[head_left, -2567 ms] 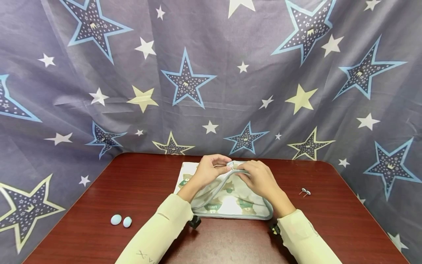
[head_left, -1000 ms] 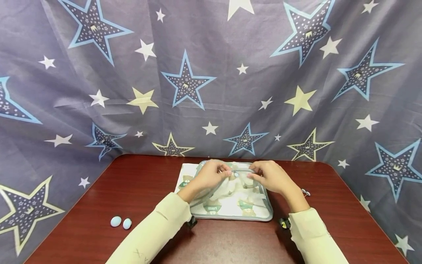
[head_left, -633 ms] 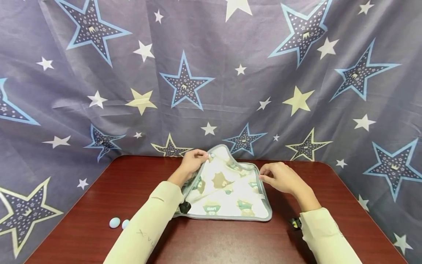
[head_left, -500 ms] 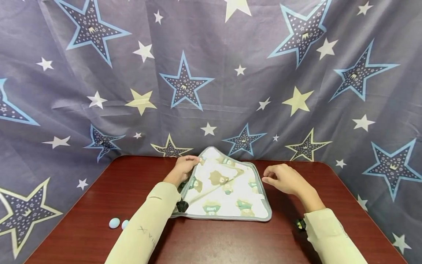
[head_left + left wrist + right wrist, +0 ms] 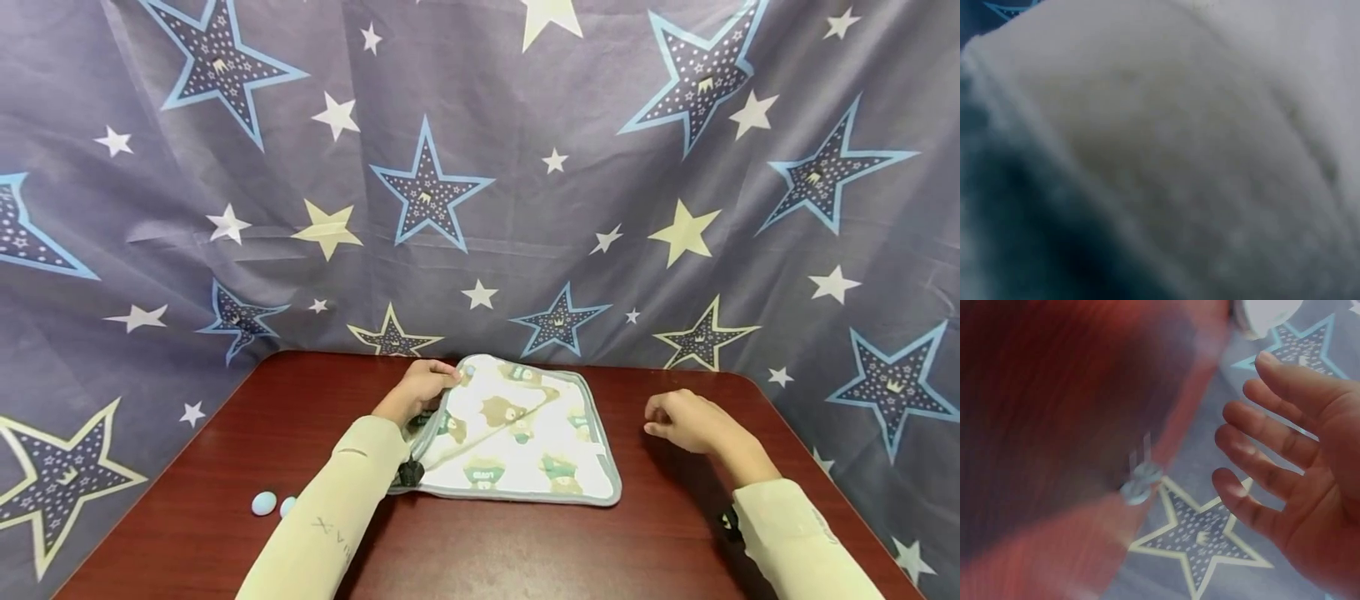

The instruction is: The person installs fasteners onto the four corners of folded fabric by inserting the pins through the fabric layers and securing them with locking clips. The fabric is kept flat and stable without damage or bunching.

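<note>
A white bear-print cloth (image 5: pixel 525 433) with grey edging lies on the table, its upper layer creased diagonally and partly lifted at the left. My left hand (image 5: pixel 420 388) pinches its far left edge, beside a small light blue round piece (image 5: pixel 469 370) on the corner. Close up and blurred, the cloth (image 5: pixel 1166 144) fills the left wrist view, where no fingers show. To the right of the cloth, my right hand (image 5: pixel 690 421) is over the table, holding nothing. Its fingers are loosely bent in the right wrist view, near two pins (image 5: pixel 1141 481) with pale round heads.
Two light blue egg-shaped pieces (image 5: pixel 264 502) lie on the left of the dark red table (image 5: pixel 480 550), one partly covered by my left sleeve (image 5: pixel 330 500). A grey curtain with stars (image 5: pixel 480 167) hangs directly behind the table.
My hands moved apart. The left one drew the cloth's edge left, first lifting the corner, then lowering it. My right hand let go of the cloth and moved right, hiding the pins in the head view.
</note>
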`<state>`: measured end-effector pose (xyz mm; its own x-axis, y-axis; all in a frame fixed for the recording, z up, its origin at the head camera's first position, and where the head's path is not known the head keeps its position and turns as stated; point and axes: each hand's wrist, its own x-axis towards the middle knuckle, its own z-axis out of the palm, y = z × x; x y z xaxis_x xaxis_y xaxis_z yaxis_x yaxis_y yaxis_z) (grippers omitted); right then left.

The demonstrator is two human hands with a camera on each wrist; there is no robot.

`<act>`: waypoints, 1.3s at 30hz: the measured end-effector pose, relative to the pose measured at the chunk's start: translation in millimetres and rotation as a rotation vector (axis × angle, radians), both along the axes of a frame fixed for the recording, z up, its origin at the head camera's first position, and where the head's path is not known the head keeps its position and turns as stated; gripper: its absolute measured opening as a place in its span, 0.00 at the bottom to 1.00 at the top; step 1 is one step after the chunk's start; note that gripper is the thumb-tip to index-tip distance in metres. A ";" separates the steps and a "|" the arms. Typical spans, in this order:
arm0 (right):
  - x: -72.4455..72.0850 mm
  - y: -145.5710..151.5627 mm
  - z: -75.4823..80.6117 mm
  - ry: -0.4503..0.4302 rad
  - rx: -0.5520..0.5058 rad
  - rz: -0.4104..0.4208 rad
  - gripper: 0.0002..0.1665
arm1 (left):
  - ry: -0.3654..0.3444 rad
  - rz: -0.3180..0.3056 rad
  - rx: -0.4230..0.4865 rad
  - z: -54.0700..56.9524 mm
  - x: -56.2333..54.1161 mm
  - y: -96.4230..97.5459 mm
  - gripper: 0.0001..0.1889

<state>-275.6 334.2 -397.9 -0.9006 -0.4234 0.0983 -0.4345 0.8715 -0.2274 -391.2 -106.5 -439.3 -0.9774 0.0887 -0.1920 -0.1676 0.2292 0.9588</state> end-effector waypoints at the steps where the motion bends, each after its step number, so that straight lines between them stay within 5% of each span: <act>1: -0.1 3.6 -1.6 0.006 0.009 0.001 0.04 | 0.029 -0.003 -0.037 1.8 1.1 0.9 0.10; 8: -3.2 26.5 -7.3 0.078 0.070 0.001 0.07 | 0.256 0.058 -0.291 21.7 5.8 1.0 0.09; 13: -4.4 39.5 -8.4 0.011 0.075 -0.037 0.07 | 0.431 0.037 -0.398 32.4 8.8 2.2 0.06; 19: -2.6 47.0 -16.0 -0.061 0.056 -0.094 0.06 | 0.614 -0.182 -0.481 42.6 27.0 18.1 0.02; 26: -2.0 52.1 -24.7 -0.029 0.037 -0.093 0.07 | 0.762 -0.487 -0.614 54.2 62.0 44.7 0.02; 32: -5.4 48.8 -28.6 0.022 0.038 -0.058 0.09 | 0.779 -0.746 -0.697 49.9 88.2 68.3 0.04; 39: -8.3 43.4 -31.4 0.060 0.022 -0.003 0.10 | 0.796 -0.869 -0.865 33.8 110.2 81.5 0.08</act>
